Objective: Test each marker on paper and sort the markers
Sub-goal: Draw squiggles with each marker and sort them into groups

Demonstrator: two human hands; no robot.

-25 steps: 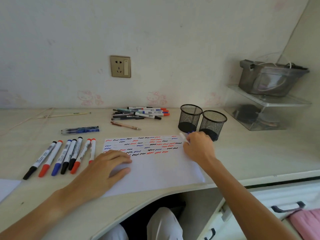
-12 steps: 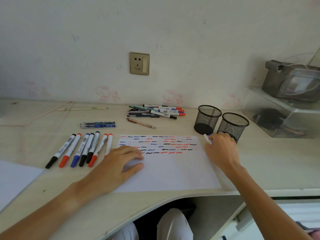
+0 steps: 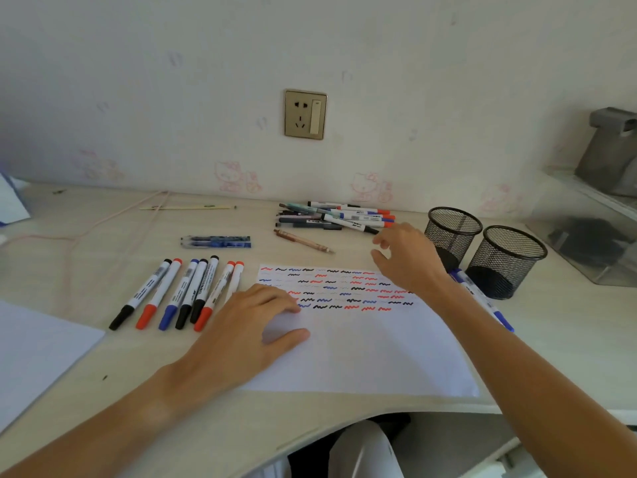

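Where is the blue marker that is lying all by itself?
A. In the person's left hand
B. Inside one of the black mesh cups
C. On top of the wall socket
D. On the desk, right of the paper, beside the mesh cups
D: the lone blue marker lies flat on the desk, just right of the paper and next to the nearer mesh cup, partly hidden by the right forearm.

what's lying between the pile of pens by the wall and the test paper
In the head view, a brown pen lies alone on the desk between the pen pile and the paper. The right hand hovers over that stretch's right end.
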